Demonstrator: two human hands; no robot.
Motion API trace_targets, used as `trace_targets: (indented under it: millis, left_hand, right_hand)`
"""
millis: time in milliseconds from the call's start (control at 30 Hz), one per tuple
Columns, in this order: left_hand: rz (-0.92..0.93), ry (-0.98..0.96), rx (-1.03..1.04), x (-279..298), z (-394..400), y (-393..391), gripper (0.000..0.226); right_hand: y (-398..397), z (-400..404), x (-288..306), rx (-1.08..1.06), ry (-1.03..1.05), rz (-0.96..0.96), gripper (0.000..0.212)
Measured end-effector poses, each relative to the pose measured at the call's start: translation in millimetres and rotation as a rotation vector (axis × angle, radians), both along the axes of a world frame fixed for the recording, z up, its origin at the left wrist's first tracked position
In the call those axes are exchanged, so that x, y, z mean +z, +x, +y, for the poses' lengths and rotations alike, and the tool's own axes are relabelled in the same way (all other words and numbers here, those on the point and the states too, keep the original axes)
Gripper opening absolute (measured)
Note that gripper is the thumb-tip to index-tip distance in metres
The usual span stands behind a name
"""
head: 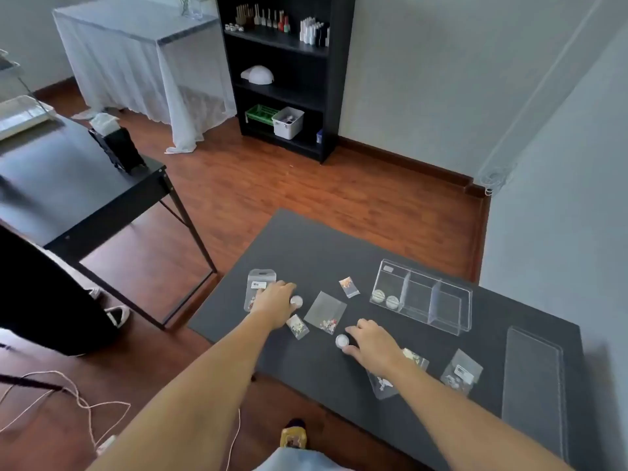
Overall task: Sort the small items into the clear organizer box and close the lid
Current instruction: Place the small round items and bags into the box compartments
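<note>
Both hands are down on the dark table [339,253] in the lower middle of the frame, each at a small round white pot. The left hand [273,302] lies palm-down with its fingers curled around one pot [296,301]; it partly covers a long clear packet [258,287] beneath it. The right hand [372,345] has thumb and fingers closing on a second pot [342,341] — whether either pot is off the table cannot be told.

The clear organizer box [423,295] stands to the right of centre, open, with three compartments. Its leftmost compartment holds two round pots [385,299]; the other two look empty. The flat clear lid [533,385] lies apart at the lower right of the table.

Small clear bags of beads are scattered between the hands and the box: one [349,286] near the box, a larger one [325,312] in the middle, one [297,326] by the left wrist, and two more [462,372] under and beside the right forearm.

The step in hand appears to be gathering the remaining pots. The next move likely calls for lifting both and carrying them rightward into the leftmost compartment beside the two there — then the bags, and the lid last.
</note>
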State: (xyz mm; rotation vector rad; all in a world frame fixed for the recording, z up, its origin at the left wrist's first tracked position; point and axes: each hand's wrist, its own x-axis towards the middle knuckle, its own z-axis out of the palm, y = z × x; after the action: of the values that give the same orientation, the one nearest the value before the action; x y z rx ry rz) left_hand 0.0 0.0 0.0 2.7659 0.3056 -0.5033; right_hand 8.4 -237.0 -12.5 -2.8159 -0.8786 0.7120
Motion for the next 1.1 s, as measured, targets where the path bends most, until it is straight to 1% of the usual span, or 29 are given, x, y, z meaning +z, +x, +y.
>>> trace_targets:
  millis: [167,267,367,500,567,633,700,767,900,1100]
  left_hand:
    - [-0.002,0.008,-0.108,-11.7,0.7,8.2,0.041]
    - [-0.017,-0.051,-0.111,-17.6,6.9,9.9,0.034]
    - [-0.022,-0.104,-0.116,-21.6,11.1,11.0,0.032]
    - [-0.029,-0.154,-0.161,-20.1,16.1,14.8,0.024]
    - [0.001,-0.215,-0.122,-18.4,18.1,16.4,0.021]
    - [0.019,-0.264,-0.099,-17.3,18.1,17.5,0.017]
    - [0.016,-0.295,-0.096,-16.4,16.1,19.3,0.015]
    - [-0.022,-0.326,-0.112,-13.6,10.6,24.3,0.015]
    - [-0.111,-0.398,-0.132,-1.5,-16.0,48.5,0.012]
    - [-0.201,-0.487,-0.268,18.9,-80.1,96.0,0.013]
  right_hand:
    - [-3.1,9.0,-12.4,-0.078,0.008,-0.026,0.045]
    - [-1.7,11.9,-17.3,-0.118,0.054,-0.045,0.039]
    - [-1.9,15.7,-18.7,-0.16,0.093,-0.036,0.032]
    - [-4.9,20.7,-17.3,-0.196,0.13,-0.062,0.022]
    - [-6.7,21.1,-16.4,-0.226,0.169,-0.041,0.016]
    - [-8.4,21.0,-14.0,-0.249,0.209,0.021,0.01]
    - [-9.7,19.7,-10.0,-0.278,0.238,0.087,0.013]
    - [-8.3,15.7,-6.3,-0.334,0.307,0.114,0.012]
    - [4.7,-2.0,4.8,-0.463,0.488,0.068,0.007]
    - [38.7,-40.0,26.4,-0.638,0.676,-0.084,0.005]
